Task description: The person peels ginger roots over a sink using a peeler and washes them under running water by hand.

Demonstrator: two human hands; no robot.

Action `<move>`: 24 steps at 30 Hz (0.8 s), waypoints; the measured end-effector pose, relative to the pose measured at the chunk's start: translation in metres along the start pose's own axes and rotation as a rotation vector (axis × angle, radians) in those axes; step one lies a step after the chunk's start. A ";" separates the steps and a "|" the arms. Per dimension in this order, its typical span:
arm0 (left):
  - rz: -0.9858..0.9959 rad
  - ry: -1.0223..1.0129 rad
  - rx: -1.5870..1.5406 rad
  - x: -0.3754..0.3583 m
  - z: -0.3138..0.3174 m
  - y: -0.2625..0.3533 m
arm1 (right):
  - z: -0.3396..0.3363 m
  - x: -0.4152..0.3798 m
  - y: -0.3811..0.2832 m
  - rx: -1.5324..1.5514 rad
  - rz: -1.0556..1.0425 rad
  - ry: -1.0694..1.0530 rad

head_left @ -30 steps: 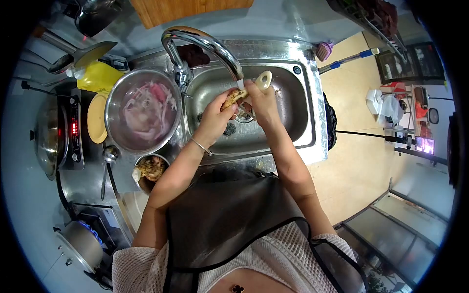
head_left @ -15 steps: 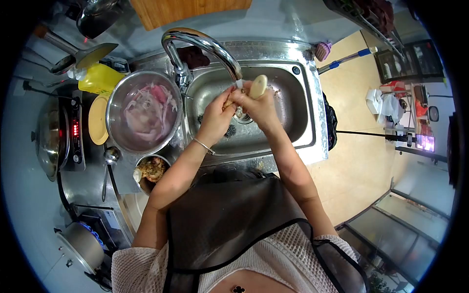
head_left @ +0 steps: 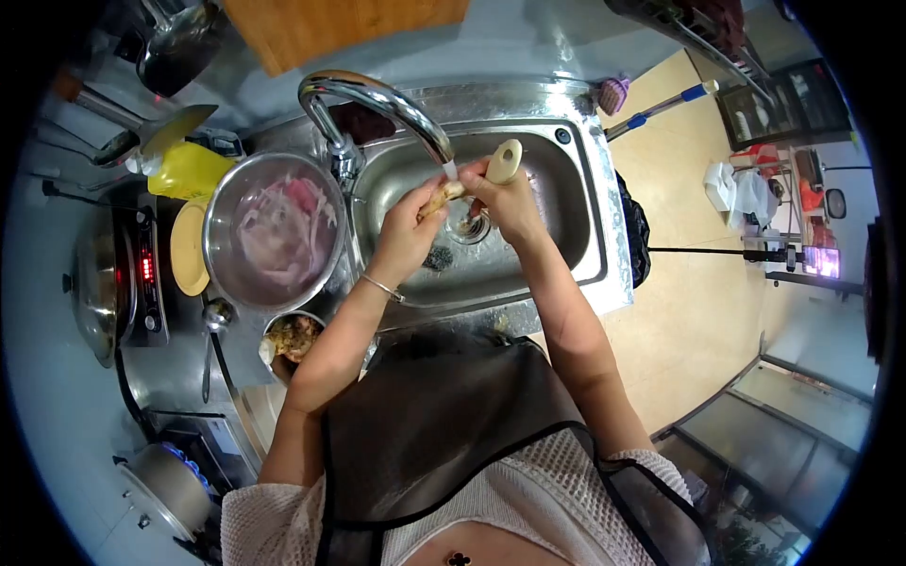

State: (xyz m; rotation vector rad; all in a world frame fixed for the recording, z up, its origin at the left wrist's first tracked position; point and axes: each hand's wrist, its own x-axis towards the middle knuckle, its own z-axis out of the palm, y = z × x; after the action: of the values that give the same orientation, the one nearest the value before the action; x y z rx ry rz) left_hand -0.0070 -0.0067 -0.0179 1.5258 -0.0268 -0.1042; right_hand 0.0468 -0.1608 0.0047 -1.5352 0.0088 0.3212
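Note:
My left hand (head_left: pixel 412 226) is closed around a knobby tan piece that looks like ginger root (head_left: pixel 442 198), over the steel sink (head_left: pixel 377 179). My right hand (head_left: pixel 510 203) grips a tool with a cream handle (head_left: pixel 505 162); the handle's end points up and away, and its working end is hidden by my fingers. Both hands meet just below the chrome faucet (head_left: pixel 377 90), and water runs from its spout onto them. Beneath them lies the drain (head_left: pixel 474 226), with a dark scouring pad (head_left: pixel 438 258) beside it.
Left of the sink stands a metal bowl (head_left: pixel 215 231) with pale pinkish pieces in liquid. Nearer me is a small pot (head_left: pixel 321 321) holding brownish scraps. A ladle (head_left: pixel 217 316), a yellow bottle (head_left: pixel 192 170) and a lidded pan (head_left: pixel 90 274) are further left. A pot (head_left: pixel 168 489) sits over blue flame.
My hands have drawn slightly apart, and more of the tan piece shows between them. The view has shifted a little. Both hands keep their hold.

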 end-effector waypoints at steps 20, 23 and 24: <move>-0.607 0.005 -0.651 0.057 0.026 0.015 | -0.052 -0.010 -0.178 -0.829 -0.837 0.112; -0.581 -0.003 -0.751 0.064 0.029 0.007 | -0.075 -0.019 -0.255 -0.844 -1.091 0.210; -0.555 -0.027 -0.815 0.063 0.027 0.005 | -0.084 -0.017 -0.274 -0.841 -1.086 0.289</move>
State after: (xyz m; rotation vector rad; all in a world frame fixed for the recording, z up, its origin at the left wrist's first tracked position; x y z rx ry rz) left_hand 0.0540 -0.0390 -0.0146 0.6818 0.3779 -0.5132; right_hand 0.1049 -0.2474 0.2721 -2.1369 -0.7897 -0.8662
